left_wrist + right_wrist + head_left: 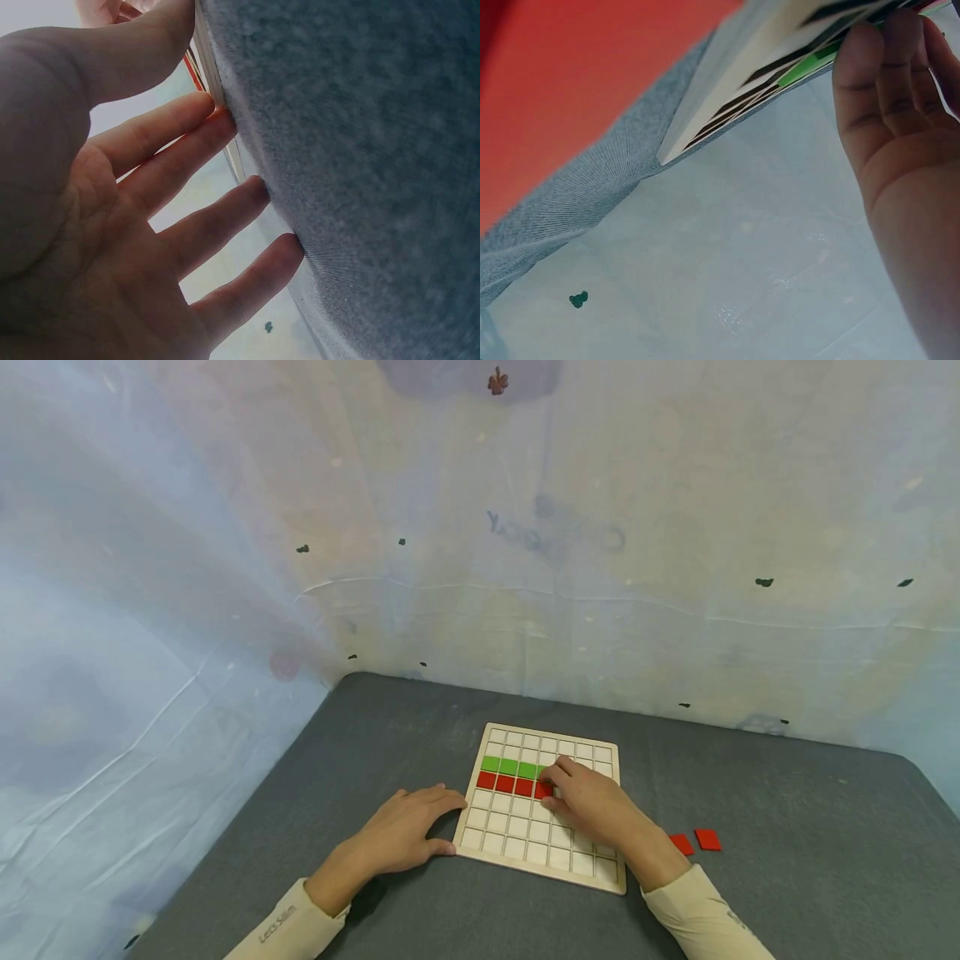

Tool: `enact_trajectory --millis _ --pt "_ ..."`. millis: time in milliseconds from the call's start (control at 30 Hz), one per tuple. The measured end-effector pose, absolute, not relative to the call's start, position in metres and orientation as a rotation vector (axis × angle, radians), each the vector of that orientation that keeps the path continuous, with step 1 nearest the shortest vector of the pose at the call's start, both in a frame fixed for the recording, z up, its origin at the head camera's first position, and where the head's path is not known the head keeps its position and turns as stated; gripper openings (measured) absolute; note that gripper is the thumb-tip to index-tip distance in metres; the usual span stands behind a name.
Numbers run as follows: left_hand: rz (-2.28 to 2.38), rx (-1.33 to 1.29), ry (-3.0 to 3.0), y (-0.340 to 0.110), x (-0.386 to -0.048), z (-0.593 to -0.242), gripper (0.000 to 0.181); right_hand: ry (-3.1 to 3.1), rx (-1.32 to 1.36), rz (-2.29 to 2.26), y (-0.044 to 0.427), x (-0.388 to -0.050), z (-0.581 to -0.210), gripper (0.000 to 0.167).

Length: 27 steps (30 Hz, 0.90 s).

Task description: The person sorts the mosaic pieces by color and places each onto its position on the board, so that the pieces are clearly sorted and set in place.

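Note:
A pale wooden grid board (517, 843) lies on the dark table. Several green square tiles (508, 767) fill a row of cells on its left side, and red square tiles (505, 784) fill the row just nearer. My right hand (592, 797) reaches over the board, thumb and curled fingers pinching the rightmost red tile (542, 791), which lies level with its row; the fingers partly cover the last green tile. Against the board's left edge rests my left hand (408, 831), fingers spread and fairly straight, their tips (259, 187) down at the table surface.
Two loose red tiles (707, 839) lie on the grey table cloth (810, 852) right of the board, one partly behind the right forearm. A pale patterned curtain (600, 635) hangs behind the table and along its left side.

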<state>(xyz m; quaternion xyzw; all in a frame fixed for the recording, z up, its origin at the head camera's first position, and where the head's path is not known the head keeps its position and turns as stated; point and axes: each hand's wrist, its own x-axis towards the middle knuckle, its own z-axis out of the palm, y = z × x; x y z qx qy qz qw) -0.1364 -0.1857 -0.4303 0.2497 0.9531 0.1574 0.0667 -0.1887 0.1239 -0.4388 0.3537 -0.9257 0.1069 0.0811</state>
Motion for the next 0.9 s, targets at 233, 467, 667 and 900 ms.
enact_trajectory --millis 233,467,667,900 --pt "0.474 0.760 2.876 -0.1856 -0.1358 -0.4300 0.061 -2.766 1.066 0.322 0.1234 -0.1878 -0.4378 0.027" --pt "0.467 0.756 2.881 -0.1856 -0.1357 -0.4308 0.061 -2.768 1.076 0.295 0.1232 -0.1873 -0.4373 0.027" --pt "0.466 0.753 2.872 -0.1859 -0.1352 -0.4306 0.062 -2.752 1.092 0.240 0.1242 -0.1853 -0.4381 0.027" --pt "0.462 0.752 2.875 -0.1855 -0.1356 -0.4290 0.062 -2.704 1.104 0.213 0.1256 -0.1830 -0.4378 0.029"
